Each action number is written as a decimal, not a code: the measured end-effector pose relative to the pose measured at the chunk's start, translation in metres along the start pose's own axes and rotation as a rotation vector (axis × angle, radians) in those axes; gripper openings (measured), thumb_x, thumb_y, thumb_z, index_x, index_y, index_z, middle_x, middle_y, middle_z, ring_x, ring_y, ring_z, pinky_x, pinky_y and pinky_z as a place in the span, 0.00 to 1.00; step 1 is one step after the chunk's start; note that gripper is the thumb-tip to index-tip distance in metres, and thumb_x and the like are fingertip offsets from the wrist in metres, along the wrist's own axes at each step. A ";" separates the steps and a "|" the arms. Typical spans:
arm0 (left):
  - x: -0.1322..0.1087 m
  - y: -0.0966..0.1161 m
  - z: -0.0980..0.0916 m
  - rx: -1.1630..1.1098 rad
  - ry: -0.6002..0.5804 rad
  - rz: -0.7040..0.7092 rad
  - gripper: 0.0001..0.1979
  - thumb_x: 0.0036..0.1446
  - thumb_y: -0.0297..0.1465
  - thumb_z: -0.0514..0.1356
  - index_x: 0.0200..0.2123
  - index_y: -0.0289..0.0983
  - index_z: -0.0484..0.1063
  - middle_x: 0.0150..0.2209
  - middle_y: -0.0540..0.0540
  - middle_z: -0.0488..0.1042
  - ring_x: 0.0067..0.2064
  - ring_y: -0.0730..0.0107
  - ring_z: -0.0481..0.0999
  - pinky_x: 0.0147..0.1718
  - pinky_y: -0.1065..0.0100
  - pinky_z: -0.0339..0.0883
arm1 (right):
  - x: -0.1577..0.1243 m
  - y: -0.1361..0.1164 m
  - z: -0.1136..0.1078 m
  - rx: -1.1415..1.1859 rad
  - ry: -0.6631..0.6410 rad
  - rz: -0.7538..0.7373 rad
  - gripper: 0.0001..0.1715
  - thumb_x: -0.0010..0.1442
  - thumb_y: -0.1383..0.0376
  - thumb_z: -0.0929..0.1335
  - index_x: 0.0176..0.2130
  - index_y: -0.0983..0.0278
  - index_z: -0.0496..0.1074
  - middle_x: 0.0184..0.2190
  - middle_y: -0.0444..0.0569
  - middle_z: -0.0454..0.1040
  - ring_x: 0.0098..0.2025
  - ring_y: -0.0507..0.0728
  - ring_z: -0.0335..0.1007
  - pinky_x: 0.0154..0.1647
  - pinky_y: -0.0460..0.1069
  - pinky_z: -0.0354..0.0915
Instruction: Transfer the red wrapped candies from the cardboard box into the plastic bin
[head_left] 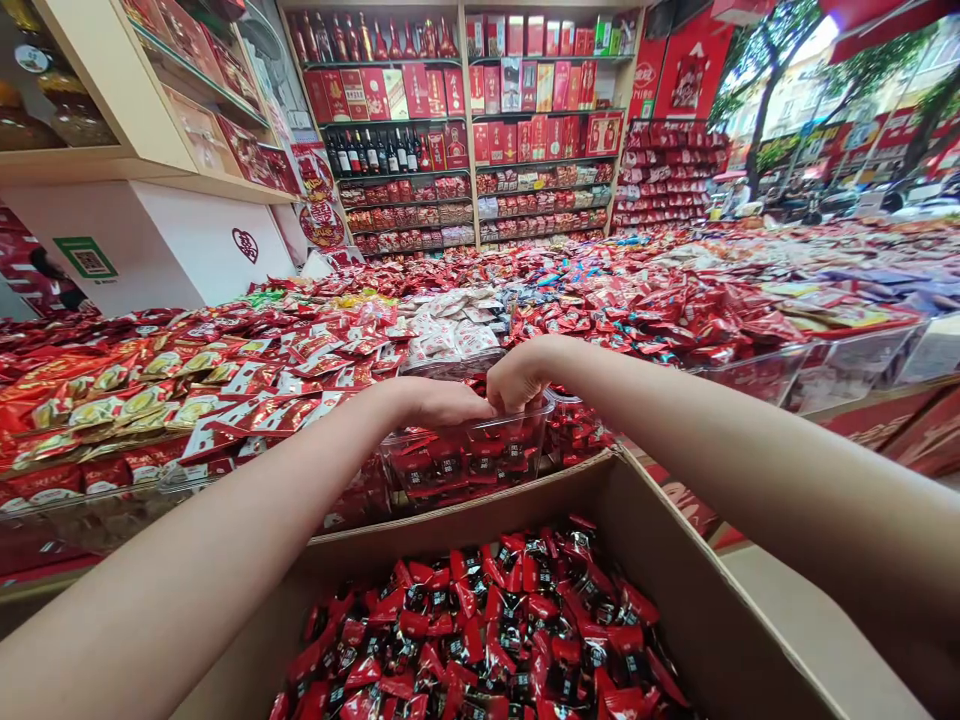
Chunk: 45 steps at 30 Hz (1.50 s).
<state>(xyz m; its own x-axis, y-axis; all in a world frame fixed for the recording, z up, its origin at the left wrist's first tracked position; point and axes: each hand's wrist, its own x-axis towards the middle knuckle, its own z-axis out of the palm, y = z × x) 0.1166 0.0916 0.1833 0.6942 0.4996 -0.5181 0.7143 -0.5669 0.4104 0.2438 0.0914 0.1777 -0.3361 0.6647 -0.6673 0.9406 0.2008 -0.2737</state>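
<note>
Both hands are at a clear plastic container (514,430) holding red-and-black wrapped candies (450,468). My left hand (450,402) lies low across the container's top, pointing right; its fingertips are hidden. Beside it, my right hand (519,375) bends down at the wrist with curled fingers at the container's opening. Whatever those fingers hold, if anything, is out of sight. The hands are close together and seem to touch. Nearest to me stands an open cardboard box (667,560) with many loose candies (495,630) in the same red-and-black wrappers.
Red and gold snack packets (142,400) are heaped on the left, white packets (457,325) behind the hands, and more red packets (637,310) to the right. Clear bin walls (765,375) edge the display. Shelves (469,120) of bottles and boxes stand at the back.
</note>
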 end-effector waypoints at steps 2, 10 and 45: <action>0.001 -0.001 -0.002 0.021 -0.001 0.005 0.11 0.42 0.32 0.49 0.25 0.34 0.68 0.29 0.49 0.68 0.26 0.74 0.61 0.26 0.73 0.56 | 0.000 0.000 0.001 0.011 -0.006 0.009 0.17 0.44 0.70 0.66 0.38 0.70 0.68 0.27 0.47 0.70 0.28 0.55 0.68 0.28 0.50 0.63; 0.014 -0.018 -0.009 0.042 -0.075 0.042 0.10 0.40 0.36 0.56 0.27 0.38 0.70 0.21 0.54 0.66 0.22 0.77 0.59 0.23 0.74 0.55 | 0.000 -0.006 -0.004 -0.155 0.031 0.101 0.18 0.42 0.68 0.68 0.36 0.72 0.69 0.28 0.49 0.70 0.31 0.57 0.67 0.30 0.51 0.63; 0.013 -0.032 -0.010 0.092 -0.085 -0.015 0.16 0.34 0.36 0.62 0.31 0.40 0.71 0.25 0.52 0.72 0.26 0.73 0.65 0.26 0.72 0.58 | -0.005 -0.004 0.004 -0.143 0.187 -0.003 0.18 0.43 0.64 0.67 0.37 0.66 0.69 0.27 0.47 0.69 0.25 0.53 0.65 0.23 0.47 0.63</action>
<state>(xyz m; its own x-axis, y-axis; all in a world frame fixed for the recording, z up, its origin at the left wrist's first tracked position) 0.1035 0.1226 0.1714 0.6707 0.4532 -0.5872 0.7107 -0.6193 0.3337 0.2415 0.0848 0.1796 -0.3365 0.7830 -0.5231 0.9414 0.2938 -0.1659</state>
